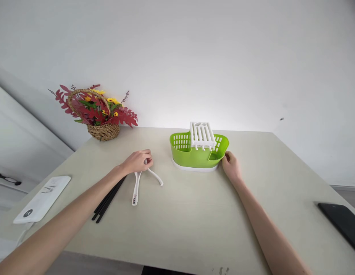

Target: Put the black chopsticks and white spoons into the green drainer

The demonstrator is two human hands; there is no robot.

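My left hand (139,161) is closed, its fingertips pinching the white spoon with a curved handle (156,176); the fingers cover its other end. A second white utensil, its handle (135,193) marked with small print, lies flat just below that hand. Several black chopsticks (108,200) lie under and beside the left wrist. My right hand (231,166) grips the right end of a green cutlery basket (191,158) that stands upright on a white base. A white slotted rack (202,135) with small hooks sits across the basket's middle. The right fingertips are partly hidden behind its rim.
A wicker basket of artificial flowers (104,131) stands at the back left against the wall. A white box-like device (42,199) with a cable lies at the left edge. A black phone (340,223) lies at the right edge of the table (183,221).
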